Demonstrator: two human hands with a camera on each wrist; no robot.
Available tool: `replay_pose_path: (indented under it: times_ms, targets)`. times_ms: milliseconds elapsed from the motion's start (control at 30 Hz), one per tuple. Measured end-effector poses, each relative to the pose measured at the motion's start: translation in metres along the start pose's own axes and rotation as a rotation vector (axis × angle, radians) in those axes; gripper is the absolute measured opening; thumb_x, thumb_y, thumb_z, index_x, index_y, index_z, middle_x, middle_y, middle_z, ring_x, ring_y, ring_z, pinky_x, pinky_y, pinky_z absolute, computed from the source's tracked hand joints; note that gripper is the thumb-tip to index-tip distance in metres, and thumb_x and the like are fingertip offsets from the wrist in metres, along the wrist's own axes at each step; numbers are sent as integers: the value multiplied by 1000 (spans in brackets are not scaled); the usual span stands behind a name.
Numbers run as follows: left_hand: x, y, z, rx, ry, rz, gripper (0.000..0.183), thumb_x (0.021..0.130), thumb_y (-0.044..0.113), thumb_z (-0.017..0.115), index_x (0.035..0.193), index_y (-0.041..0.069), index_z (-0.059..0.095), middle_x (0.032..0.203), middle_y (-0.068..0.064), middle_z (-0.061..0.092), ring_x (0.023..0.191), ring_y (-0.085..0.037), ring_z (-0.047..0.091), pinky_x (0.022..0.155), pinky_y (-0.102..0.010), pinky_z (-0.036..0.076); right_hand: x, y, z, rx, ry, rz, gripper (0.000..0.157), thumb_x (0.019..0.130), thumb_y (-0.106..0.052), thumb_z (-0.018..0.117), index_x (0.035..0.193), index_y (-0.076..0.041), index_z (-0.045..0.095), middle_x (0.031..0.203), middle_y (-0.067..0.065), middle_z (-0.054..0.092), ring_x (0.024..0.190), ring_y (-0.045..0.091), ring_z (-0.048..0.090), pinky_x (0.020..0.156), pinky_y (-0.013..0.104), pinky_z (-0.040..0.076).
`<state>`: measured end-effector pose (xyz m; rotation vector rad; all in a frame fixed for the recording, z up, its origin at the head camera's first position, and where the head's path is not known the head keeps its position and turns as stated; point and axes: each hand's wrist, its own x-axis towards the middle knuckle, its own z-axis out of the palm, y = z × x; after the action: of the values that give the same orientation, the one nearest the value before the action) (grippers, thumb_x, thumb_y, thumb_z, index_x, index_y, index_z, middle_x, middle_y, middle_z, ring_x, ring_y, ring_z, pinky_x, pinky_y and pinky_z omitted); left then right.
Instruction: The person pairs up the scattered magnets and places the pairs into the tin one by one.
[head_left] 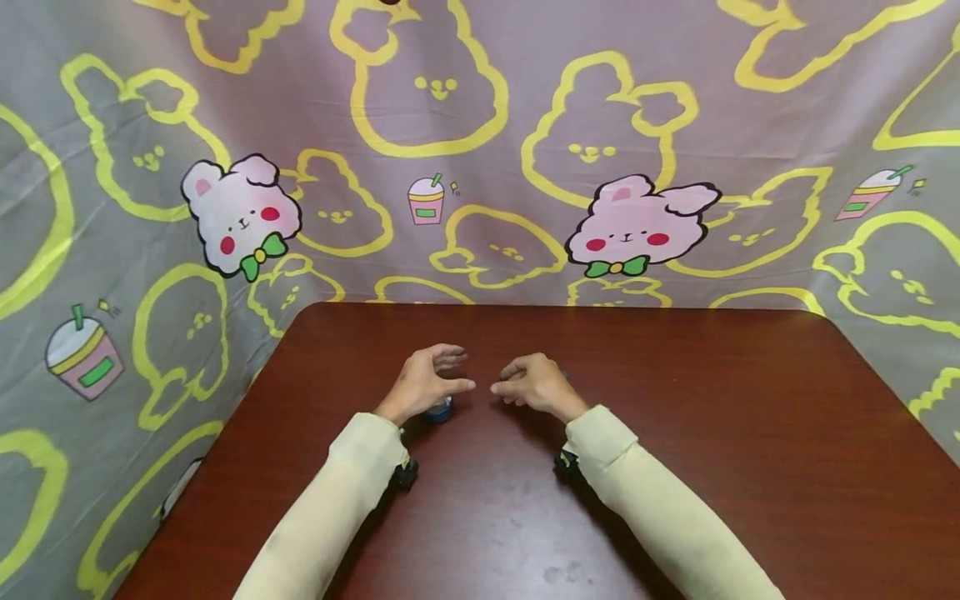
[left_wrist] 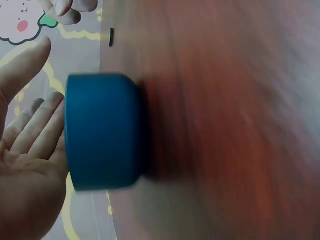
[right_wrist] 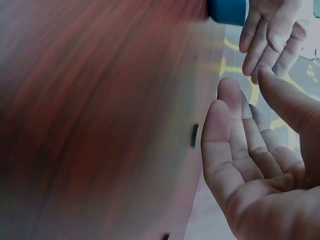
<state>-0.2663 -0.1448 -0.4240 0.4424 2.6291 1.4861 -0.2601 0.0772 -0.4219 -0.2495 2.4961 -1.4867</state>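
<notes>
Both hands hover over the brown table, palms turned toward each other with a gap between them. My left hand (head_left: 427,383) has loosely bent, spread fingers and holds nothing. Just beneath its wrist stands a small round blue container (left_wrist: 102,132), mostly covered by the hand in the head view; its blue side (head_left: 440,412) peeks out there. Whether the hand touches the container I cannot tell. My right hand (head_left: 542,385), fingers relaxed and slightly curved, is likewise without anything in its grasp.
The brown wooden table (head_left: 712,433) has rounded far corners. Behind it hangs a grey cloth (head_left: 495,167) printed with yellow outlines and rabbits. A small dark strip (right_wrist: 194,135) lies near the table's far edge, with another dark piece (right_wrist: 166,236) at the right wrist view's bottom.
</notes>
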Motion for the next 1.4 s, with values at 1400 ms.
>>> replay_pose_path:
  times_ms: [1400]
  targets:
    - [46, 18, 63, 81, -22, -80, 41, 82, -4, 78, 121, -4, 65, 116, -15, 70, 104, -28, 66, 88, -33, 56, -9, 63, -74, -231, 173, -73, 28, 82, 1, 77, 109, 6, 71, 101, 18, 73, 99, 33, 67, 88, 44, 52]
